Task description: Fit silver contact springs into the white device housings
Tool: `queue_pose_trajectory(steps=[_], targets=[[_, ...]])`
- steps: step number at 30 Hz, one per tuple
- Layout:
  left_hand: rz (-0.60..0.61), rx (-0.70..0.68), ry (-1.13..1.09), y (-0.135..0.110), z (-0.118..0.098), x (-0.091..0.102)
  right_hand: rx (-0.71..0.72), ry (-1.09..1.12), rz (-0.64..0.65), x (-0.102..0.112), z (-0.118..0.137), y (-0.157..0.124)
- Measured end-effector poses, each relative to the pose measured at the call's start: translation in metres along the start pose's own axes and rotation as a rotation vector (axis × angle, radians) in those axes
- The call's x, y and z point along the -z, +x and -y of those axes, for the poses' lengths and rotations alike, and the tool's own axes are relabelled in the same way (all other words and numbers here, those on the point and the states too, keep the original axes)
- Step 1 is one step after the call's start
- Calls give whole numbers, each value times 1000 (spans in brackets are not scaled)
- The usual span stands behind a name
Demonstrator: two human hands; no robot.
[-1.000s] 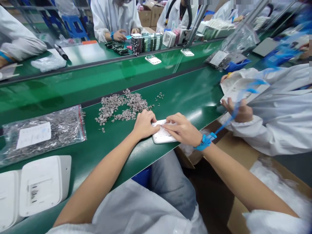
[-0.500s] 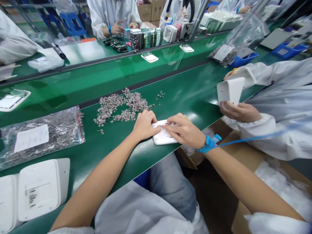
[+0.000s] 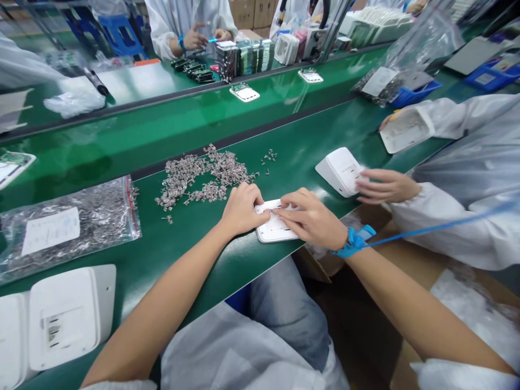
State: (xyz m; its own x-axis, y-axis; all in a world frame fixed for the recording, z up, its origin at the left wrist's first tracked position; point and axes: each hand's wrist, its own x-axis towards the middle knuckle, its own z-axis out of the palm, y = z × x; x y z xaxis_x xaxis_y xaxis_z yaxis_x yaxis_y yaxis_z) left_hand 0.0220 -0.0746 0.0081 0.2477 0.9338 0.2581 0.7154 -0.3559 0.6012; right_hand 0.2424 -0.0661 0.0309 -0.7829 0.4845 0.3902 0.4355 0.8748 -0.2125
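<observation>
Hands are working on a case (image 3: 276,234), centre frame.
Left hand (image 3: 241,208) is gripping its edge; right hand (image 3: 313,219) is pressing fingertips on top, grasp unclear.

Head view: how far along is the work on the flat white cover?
Done: unclear; two white plastic housings lie aside at lower left. In hand: the left hand grips and the right hand presses the flat white plastic cover. Left: a loose pile of small metal parts and a full clear bag suggest plenty remains.
</observation>
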Motion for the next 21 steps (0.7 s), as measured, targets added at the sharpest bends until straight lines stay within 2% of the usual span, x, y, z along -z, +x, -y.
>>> queue_pose_trajectory(steps=[7, 12, 21], targets=[[-6, -14, 124, -2, -4, -1, 3, -68, 19, 2, 5, 4], [-23, -26, 206, -5, -8, -3, 32, -45, -15, 1, 4, 0], [3, 14, 186, -5, -8, 0, 0, -11, -66, -2, 3, -2]])
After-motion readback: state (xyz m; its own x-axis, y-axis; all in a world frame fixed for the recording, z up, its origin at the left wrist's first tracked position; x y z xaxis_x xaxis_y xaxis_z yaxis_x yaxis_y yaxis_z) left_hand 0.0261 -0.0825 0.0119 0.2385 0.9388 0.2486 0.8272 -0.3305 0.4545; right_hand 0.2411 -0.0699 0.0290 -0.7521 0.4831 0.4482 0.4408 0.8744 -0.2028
